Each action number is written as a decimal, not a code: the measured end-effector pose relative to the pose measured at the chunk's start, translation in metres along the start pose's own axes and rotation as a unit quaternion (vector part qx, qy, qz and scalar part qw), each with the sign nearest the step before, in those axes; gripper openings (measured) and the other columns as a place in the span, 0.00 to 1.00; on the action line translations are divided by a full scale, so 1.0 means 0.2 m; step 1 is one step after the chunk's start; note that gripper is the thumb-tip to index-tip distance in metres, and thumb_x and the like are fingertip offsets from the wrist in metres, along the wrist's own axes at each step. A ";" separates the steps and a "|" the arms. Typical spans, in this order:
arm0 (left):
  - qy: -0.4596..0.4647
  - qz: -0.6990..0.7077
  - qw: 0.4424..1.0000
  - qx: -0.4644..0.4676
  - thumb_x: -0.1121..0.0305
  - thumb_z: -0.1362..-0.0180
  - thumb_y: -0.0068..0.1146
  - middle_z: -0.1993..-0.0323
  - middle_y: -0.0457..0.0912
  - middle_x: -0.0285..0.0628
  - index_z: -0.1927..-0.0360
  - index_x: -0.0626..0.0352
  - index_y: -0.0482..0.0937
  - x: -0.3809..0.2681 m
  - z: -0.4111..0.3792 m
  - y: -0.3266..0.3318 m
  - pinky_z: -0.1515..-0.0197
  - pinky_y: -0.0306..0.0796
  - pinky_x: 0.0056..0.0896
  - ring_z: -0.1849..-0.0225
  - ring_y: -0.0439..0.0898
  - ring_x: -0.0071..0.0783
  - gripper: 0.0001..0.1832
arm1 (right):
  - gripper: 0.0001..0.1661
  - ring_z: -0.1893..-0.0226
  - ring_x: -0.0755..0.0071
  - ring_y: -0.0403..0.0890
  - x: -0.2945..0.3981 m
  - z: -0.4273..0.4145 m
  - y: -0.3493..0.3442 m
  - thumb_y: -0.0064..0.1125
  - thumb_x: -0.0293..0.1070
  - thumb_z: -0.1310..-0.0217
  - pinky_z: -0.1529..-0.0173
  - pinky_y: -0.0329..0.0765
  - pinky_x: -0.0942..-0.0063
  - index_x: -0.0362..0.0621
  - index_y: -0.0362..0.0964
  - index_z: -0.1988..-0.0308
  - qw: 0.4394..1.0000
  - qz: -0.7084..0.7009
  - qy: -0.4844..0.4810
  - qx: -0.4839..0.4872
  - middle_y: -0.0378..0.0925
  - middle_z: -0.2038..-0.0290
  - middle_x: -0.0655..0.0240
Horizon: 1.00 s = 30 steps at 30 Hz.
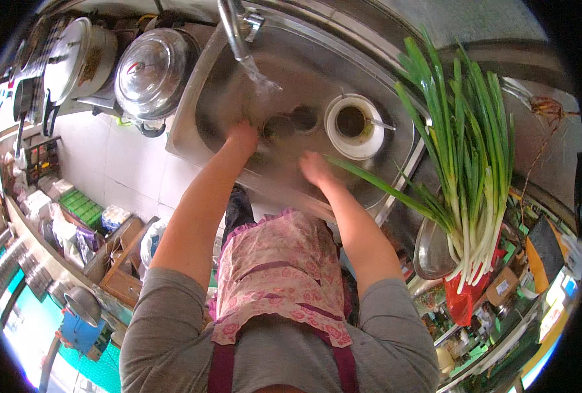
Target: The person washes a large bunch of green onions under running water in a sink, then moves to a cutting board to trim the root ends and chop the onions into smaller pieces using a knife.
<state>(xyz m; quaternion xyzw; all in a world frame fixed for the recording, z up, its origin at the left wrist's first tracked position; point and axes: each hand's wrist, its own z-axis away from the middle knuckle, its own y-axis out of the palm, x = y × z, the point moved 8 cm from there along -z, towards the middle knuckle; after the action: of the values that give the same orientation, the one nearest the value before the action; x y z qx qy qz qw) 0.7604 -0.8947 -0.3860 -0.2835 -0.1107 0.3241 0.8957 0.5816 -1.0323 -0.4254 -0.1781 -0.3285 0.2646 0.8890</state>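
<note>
Both arms reach into a stainless steel sink (320, 59). My left hand (243, 136) is low in its left part, its fingers blurred and partly hidden. My right hand (315, 168) is near the front wall, next to the tip of a green onion leaf; whether either hand holds anything cannot be made out. Between and beyond the hands lie dark, round, blurred shapes (291, 125). Water runs from the metal faucet (234, 34). White bowls (330, 120), stacked, hold dark liquid and a spoon (383, 125), right of the hands. A large bunch of green onions (460, 147) lies right of the sink.
A lidded steel pot (148, 73) and a pressure cooker (77, 61) stand left of the sink. Under the onion roots are a metal bowl (431, 250) and a red plastic bag (460, 299). Crates and bags (79, 209) are at the lower left.
</note>
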 end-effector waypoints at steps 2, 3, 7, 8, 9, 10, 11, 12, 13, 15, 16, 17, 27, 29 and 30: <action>0.038 -0.017 0.998 0.048 0.62 0.41 0.58 0.36 0.74 0.52 0.45 0.53 0.82 0.00 -0.02 0.05 0.46 0.77 0.52 0.43 0.81 0.50 0.20 | 0.35 0.48 0.47 0.81 -0.29 -0.18 0.04 0.54 0.54 0.37 0.42 0.74 0.55 0.34 0.73 0.45 0.989 -0.090 0.056 -0.102 0.80 0.49 0.47; 0.057 -0.025 0.995 0.073 0.60 0.40 0.56 0.39 0.79 0.51 0.49 0.53 0.85 0.00 -0.03 0.09 0.46 0.77 0.52 0.43 0.82 0.48 0.18 | 0.36 0.49 0.48 0.81 -0.34 -0.21 0.01 0.55 0.56 0.38 0.43 0.74 0.56 0.33 0.72 0.45 0.969 -0.173 0.086 -0.152 0.80 0.49 0.48; 0.067 -0.019 0.997 0.039 0.64 0.37 0.53 0.47 0.85 0.43 0.50 0.53 0.86 0.01 0.02 0.06 0.47 0.78 0.48 0.45 0.83 0.43 0.16 | 0.42 0.50 0.44 0.80 0.13 -0.07 -0.37 0.66 0.57 0.43 0.43 0.73 0.56 0.29 0.70 0.45 0.853 -0.337 0.074 -0.392 0.78 0.48 0.46; 0.060 -0.013 0.998 0.033 0.64 0.37 0.52 0.46 0.84 0.43 0.50 0.53 0.86 0.02 0.02 0.05 0.47 0.78 0.48 0.45 0.83 0.43 0.16 | 0.44 0.50 0.42 0.80 0.23 -0.02 -0.45 0.69 0.56 0.45 0.43 0.73 0.55 0.28 0.69 0.44 0.838 -0.264 0.021 -0.476 0.77 0.48 0.45; 0.053 -0.007 0.998 0.029 0.64 0.36 0.51 0.46 0.84 0.43 0.50 0.52 0.86 0.04 0.01 0.06 0.47 0.78 0.48 0.45 0.83 0.43 0.16 | 0.43 0.50 0.40 0.80 0.24 -0.05 -0.44 0.71 0.54 0.46 0.43 0.73 0.54 0.27 0.70 0.45 0.853 -0.249 0.053 -0.456 0.77 0.48 0.42; 0.033 0.023 0.999 0.005 0.61 0.36 0.51 0.47 0.85 0.45 0.52 0.54 0.86 0.08 0.00 0.05 0.47 0.78 0.49 0.46 0.84 0.45 0.17 | 0.43 0.50 0.39 0.79 0.24 -0.08 -0.43 0.73 0.52 0.48 0.43 0.72 0.53 0.26 0.70 0.46 0.866 -0.232 0.085 -0.435 0.77 0.48 0.40; 0.013 0.052 0.998 -0.018 0.58 0.36 0.51 0.49 0.85 0.47 0.54 0.55 0.86 0.12 -0.02 0.04 0.47 0.78 0.50 0.48 0.84 0.46 0.18 | 0.42 0.49 0.37 0.79 0.23 -0.13 -0.41 0.75 0.50 0.49 0.42 0.72 0.52 0.25 0.70 0.47 0.877 -0.215 0.116 -0.413 0.77 0.49 0.37; -0.002 0.079 0.996 -0.044 0.55 0.36 0.51 0.50 0.85 0.50 0.56 0.57 0.87 0.14 -0.05 0.01 0.47 0.78 0.51 0.49 0.85 0.48 0.19 | 0.40 0.49 0.35 0.79 0.16 -0.20 -0.39 0.75 0.50 0.50 0.41 0.71 0.50 0.22 0.73 0.53 0.851 -0.241 0.093 -0.458 0.77 0.53 0.32; -0.028 0.102 0.994 -0.042 0.56 0.35 0.51 0.49 0.85 0.48 0.54 0.55 0.86 0.17 -0.06 -0.03 0.48 0.78 0.51 0.48 0.84 0.47 0.18 | 0.38 0.50 0.34 0.79 0.09 -0.28 -0.36 0.75 0.50 0.49 0.42 0.72 0.50 0.22 0.74 0.55 0.846 -0.231 0.108 -0.468 0.78 0.54 0.33; -0.077 0.146 0.986 -0.039 0.59 0.34 0.51 0.47 0.84 0.45 0.50 0.52 0.86 0.23 -0.04 -0.13 0.49 0.78 0.53 0.45 0.83 0.45 0.17 | 0.35 0.51 0.34 0.80 0.00 -0.37 -0.32 0.74 0.49 0.48 0.44 0.73 0.50 0.23 0.76 0.58 0.836 -0.210 0.140 -0.487 0.80 0.57 0.34; -0.095 0.161 0.981 -0.054 0.59 0.33 0.51 0.47 0.84 0.45 0.50 0.53 0.85 0.25 -0.06 -0.12 0.49 0.77 0.53 0.45 0.83 0.45 0.17 | 0.32 0.52 0.35 0.81 0.09 -0.32 -0.37 0.71 0.47 0.46 0.47 0.75 0.50 0.23 0.77 0.60 0.862 -0.190 0.193 -0.428 0.81 0.58 0.36; -0.112 0.176 0.976 -0.068 0.59 0.33 0.51 0.47 0.84 0.46 0.50 0.53 0.85 0.27 -0.08 -0.10 0.49 0.77 0.54 0.45 0.83 0.45 0.16 | 0.31 0.53 0.35 0.81 0.09 -0.34 -0.35 0.71 0.46 0.45 0.47 0.75 0.50 0.23 0.76 0.59 0.865 -0.214 0.180 -0.417 0.81 0.58 0.37; -0.051 0.182 0.979 -0.074 0.58 0.35 0.51 0.47 0.83 0.50 0.49 0.56 0.84 0.23 -0.28 0.00 0.46 0.76 0.54 0.45 0.83 0.49 0.19 | 0.29 0.51 0.36 0.80 0.15 -0.23 -0.38 0.68 0.41 0.43 0.47 0.75 0.52 0.27 0.73 0.52 0.860 -0.227 0.121 -0.440 0.81 0.55 0.40; -0.062 0.247 0.964 -0.080 0.56 0.35 0.49 0.47 0.83 0.52 0.50 0.58 0.83 0.25 -0.20 -0.07 0.43 0.75 0.53 0.45 0.82 0.51 0.20 | 0.29 0.51 0.35 0.80 0.20 -0.24 -0.41 0.68 0.42 0.43 0.47 0.75 0.52 0.27 0.74 0.53 0.884 -0.227 0.155 -0.379 0.81 0.55 0.40; -0.067 0.279 0.955 -0.082 0.56 0.35 0.48 0.47 0.82 0.54 0.50 0.59 0.83 0.26 -0.15 -0.10 0.42 0.75 0.52 0.45 0.82 0.53 0.21 | 0.29 0.52 0.35 0.80 0.23 -0.24 -0.42 0.67 0.43 0.42 0.47 0.75 0.52 0.28 0.74 0.52 0.896 -0.207 0.153 -0.361 0.81 0.56 0.40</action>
<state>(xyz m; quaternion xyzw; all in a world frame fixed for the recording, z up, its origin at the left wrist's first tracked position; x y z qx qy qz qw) 0.8217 -0.8880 -0.3981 -0.3530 -0.1133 0.5688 0.7342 0.6726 -1.0792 -0.3961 -0.4526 -0.2908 -0.0929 0.8378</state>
